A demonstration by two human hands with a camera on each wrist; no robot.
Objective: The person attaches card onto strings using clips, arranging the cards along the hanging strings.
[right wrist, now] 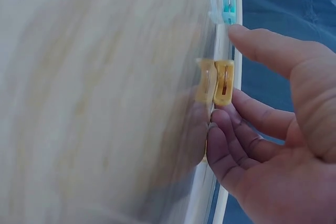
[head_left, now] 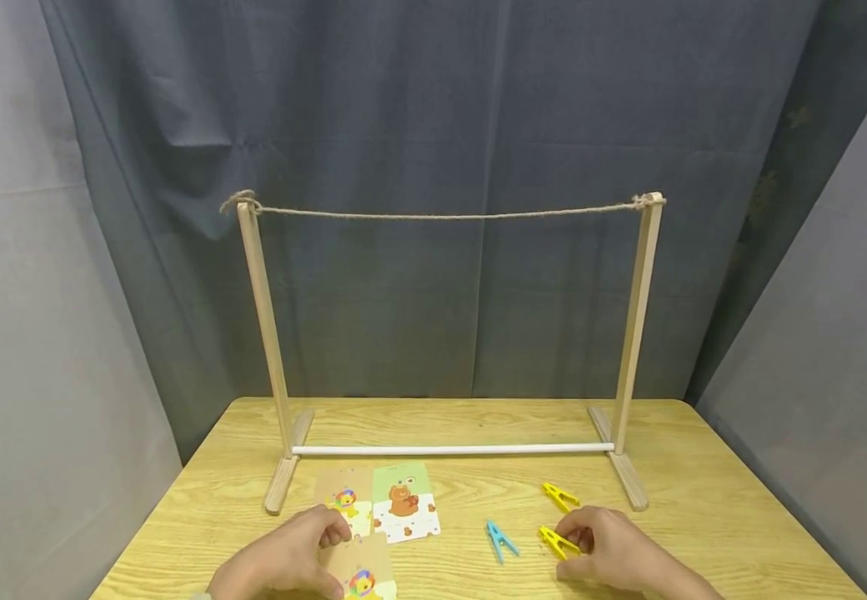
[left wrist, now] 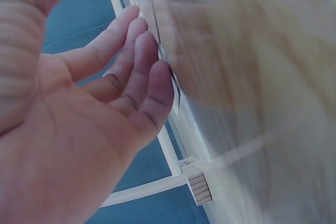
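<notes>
My left hand (head_left: 283,554) hovers low over the cards with thumb and fingers apart, beside a tan lion card (head_left: 370,557) at the front. Behind it lies another lion card (head_left: 339,482), partly covered by that hand, next to a green-and-white bear card (head_left: 403,502). In the left wrist view the fingertips (left wrist: 160,80) come right down to the tabletop. My right hand (head_left: 621,554) is at a yellow clothespin (head_left: 555,542), its fingers around the near end. The right wrist view shows the thumb spread away from this clothespin (right wrist: 224,81).
A second yellow clothespin (head_left: 559,497) lies farther back, and a blue clothespin (head_left: 502,540) to the left. Behind stands a wooden frame (head_left: 264,317) with a twine line (head_left: 441,217) across its top and a white rod (head_left: 448,450) low down. Grey curtains (head_left: 403,100) enclose the table (head_left: 478,417).
</notes>
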